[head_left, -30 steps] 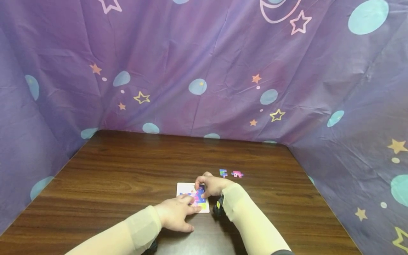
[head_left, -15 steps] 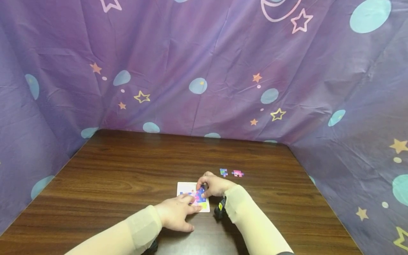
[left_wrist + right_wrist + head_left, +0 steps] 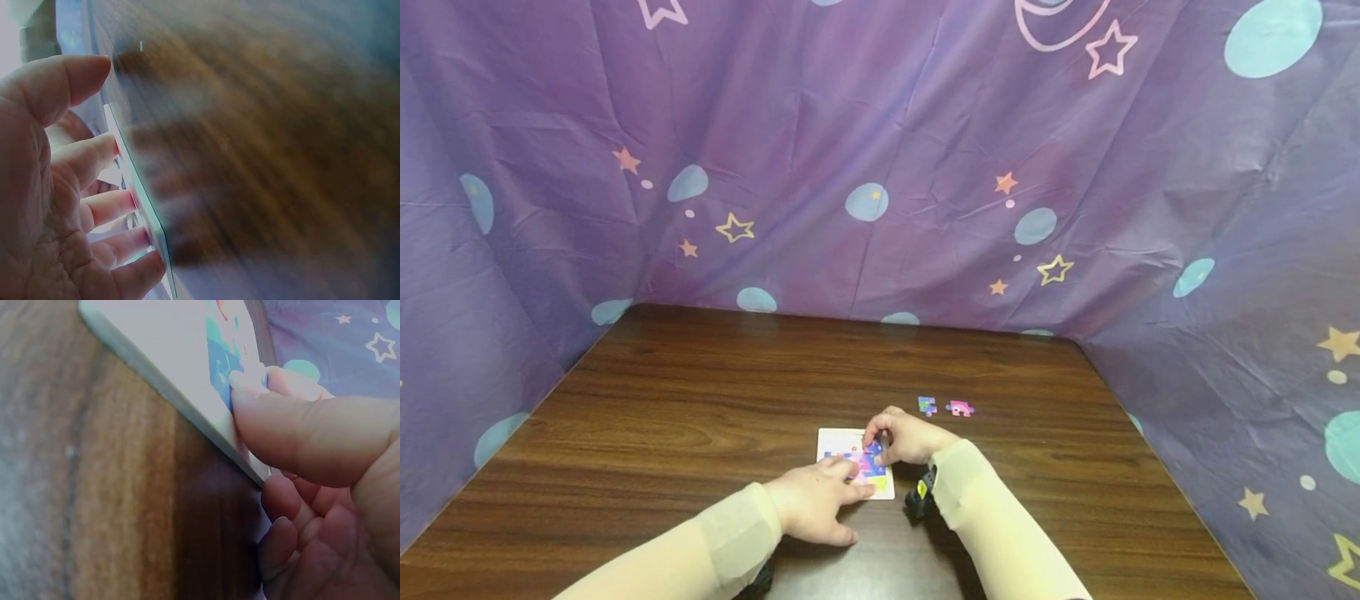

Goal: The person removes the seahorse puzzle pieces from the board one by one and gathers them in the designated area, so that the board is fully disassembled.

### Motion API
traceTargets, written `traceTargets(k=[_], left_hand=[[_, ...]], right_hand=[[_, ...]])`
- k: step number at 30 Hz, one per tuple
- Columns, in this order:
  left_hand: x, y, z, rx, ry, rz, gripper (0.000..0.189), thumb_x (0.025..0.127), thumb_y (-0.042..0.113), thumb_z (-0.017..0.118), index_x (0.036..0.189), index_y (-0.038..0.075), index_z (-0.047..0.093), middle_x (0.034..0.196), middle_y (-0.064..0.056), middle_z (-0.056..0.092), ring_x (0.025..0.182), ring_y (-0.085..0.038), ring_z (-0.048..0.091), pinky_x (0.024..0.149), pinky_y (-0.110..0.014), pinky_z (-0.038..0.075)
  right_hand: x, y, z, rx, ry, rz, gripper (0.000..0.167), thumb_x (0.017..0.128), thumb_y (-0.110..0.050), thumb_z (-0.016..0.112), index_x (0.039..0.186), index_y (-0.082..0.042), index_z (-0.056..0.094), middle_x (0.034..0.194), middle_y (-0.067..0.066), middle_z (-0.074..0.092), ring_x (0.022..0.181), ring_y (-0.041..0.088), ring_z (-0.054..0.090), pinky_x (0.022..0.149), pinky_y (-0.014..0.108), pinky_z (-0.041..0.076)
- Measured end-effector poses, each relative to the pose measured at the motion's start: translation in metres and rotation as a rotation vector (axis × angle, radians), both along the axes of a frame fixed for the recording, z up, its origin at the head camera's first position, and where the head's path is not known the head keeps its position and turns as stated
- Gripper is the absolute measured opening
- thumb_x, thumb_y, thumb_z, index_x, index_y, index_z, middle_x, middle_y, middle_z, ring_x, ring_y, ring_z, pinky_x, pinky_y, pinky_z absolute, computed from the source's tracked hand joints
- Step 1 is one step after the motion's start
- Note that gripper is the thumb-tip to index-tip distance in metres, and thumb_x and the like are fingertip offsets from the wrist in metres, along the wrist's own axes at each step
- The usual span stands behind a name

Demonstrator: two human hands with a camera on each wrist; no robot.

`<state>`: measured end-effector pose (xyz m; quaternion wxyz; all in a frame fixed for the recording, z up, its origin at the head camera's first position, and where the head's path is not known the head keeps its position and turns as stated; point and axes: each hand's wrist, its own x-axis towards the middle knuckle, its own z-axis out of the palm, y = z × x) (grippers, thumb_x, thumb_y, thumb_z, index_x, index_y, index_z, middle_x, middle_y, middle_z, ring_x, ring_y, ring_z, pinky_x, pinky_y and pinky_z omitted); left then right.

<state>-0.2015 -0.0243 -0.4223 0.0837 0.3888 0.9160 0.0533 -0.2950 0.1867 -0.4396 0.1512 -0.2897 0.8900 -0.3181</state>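
My right hand (image 3: 908, 437) pinches a puzzle piece (image 3: 873, 453) onto the white puzzle board (image 3: 835, 439), which lies near the table's (image 3: 700, 392) front edge with open wood all round — two loose pieces (image 3: 945, 407) just beyond. My left hand (image 3: 815, 503), fingers straight, presses the board's near corner; the picture beneath both hands is hidden.

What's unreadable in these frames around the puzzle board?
- Puzzle board picture: head view, too small, partly covered by the left hand and right hand.
- Piece under right-hand fingers: right wrist view, thumb hides it.
- Left wrist view: table blurred.
- Loose pieces: too small.
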Motion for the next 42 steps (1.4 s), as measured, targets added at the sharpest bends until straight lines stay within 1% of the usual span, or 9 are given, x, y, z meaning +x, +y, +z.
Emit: traceTargets(k=[5,8,11,15,18,21,27,35,42], left_hand=[[0.000,0.000,0.000,0.004,-0.008,0.003,0.066,0.079,0.056,0.066,0.139,0.033,0.052,0.139,-0.006,0.046,0.133,-0.033,0.039,0.101,-0.047,0.042],[0.000,0.000,0.000,-0.002,-0.011,0.004,0.066,0.079,0.056,0.065,0.140,0.034,0.051,0.140,-0.005,0.046,0.134,-0.033,0.039,0.101,-0.047,0.043],[-0.001,0.000,-0.001,-0.006,-0.013,0.005,0.067,0.079,0.057,0.065,0.140,0.034,0.051,0.141,-0.005,0.045,0.134,-0.033,0.038,0.101,-0.047,0.043],[-0.002,0.000,-0.001,-0.006,-0.011,0.006,0.066,0.079,0.057,0.065,0.140,0.035,0.051,0.141,-0.005,0.045,0.134,-0.033,0.039,0.101,-0.047,0.043],[-0.002,0.000,-0.002,-0.008,-0.004,0.001,0.066,0.079,0.056,0.065,0.140,0.034,0.051,0.140,-0.005,0.046,0.133,-0.033,0.039,0.101,-0.046,0.043],[-0.002,0.001,-0.002,-0.008,0.002,-0.001,0.067,0.079,0.056,0.065,0.140,0.034,0.050,0.140,-0.005,0.046,0.133,-0.033,0.039,0.101,-0.046,0.043],[-0.002,0.001,-0.002,-0.011,0.003,0.007,0.067,0.079,0.057,0.065,0.140,0.035,0.050,0.141,-0.005,0.045,0.134,-0.032,0.039,0.102,-0.045,0.042],[-0.002,0.001,-0.003,-0.013,0.003,0.008,0.068,0.079,0.057,0.065,0.141,0.035,0.049,0.142,-0.005,0.044,0.134,-0.032,0.038,0.102,-0.046,0.042],[-0.003,0.001,-0.003,-0.018,0.003,0.005,0.068,0.079,0.057,0.065,0.141,0.035,0.049,0.141,-0.005,0.045,0.134,-0.032,0.039,0.101,-0.046,0.043]], right_hand=[[0.002,-0.001,0.000,-0.029,-0.014,-0.040,0.028,0.068,0.003,0.079,0.089,-0.012,0.067,0.103,0.003,0.049,0.091,0.017,0.047,0.080,0.031,0.042],[0.002,-0.001,-0.001,-0.057,-0.014,-0.060,0.034,0.067,0.005,0.079,0.095,-0.008,0.065,0.098,0.003,0.053,0.089,0.016,0.048,0.078,0.029,0.043],[0.002,-0.001,-0.001,-0.104,-0.055,-0.098,0.038,0.066,0.007,0.079,0.098,-0.003,0.062,0.092,0.004,0.055,0.083,0.015,0.049,0.073,0.025,0.044],[0.000,-0.001,-0.001,-0.120,-0.103,-0.135,0.033,0.066,0.007,0.080,0.093,0.000,0.063,0.085,0.004,0.057,0.074,0.014,0.050,0.067,0.023,0.044],[-0.001,0.001,-0.002,-0.111,-0.103,-0.145,0.031,0.067,0.006,0.080,0.092,-0.001,0.064,0.084,0.004,0.058,0.074,0.013,0.050,0.067,0.025,0.044],[-0.001,0.001,-0.004,-0.130,-0.114,-0.192,0.030,0.069,0.001,0.079,0.094,-0.001,0.063,0.086,0.003,0.058,0.076,0.014,0.051,0.069,0.026,0.045],[0.002,-0.004,-0.006,-0.081,-0.048,-0.290,0.029,0.070,-0.017,0.085,0.089,-0.005,0.066,0.084,0.000,0.058,0.078,0.013,0.051,0.071,0.028,0.044],[0.006,-0.011,-0.005,-0.024,0.002,-0.369,0.031,0.064,-0.014,0.088,0.084,-0.006,0.066,0.081,-0.001,0.061,0.076,0.013,0.053,0.074,0.030,0.046],[0.008,-0.014,-0.011,-0.172,-0.053,-0.396,0.033,0.063,-0.003,0.086,0.083,-0.003,0.060,0.077,0.002,0.056,0.072,0.014,0.051,0.068,0.027,0.044]])
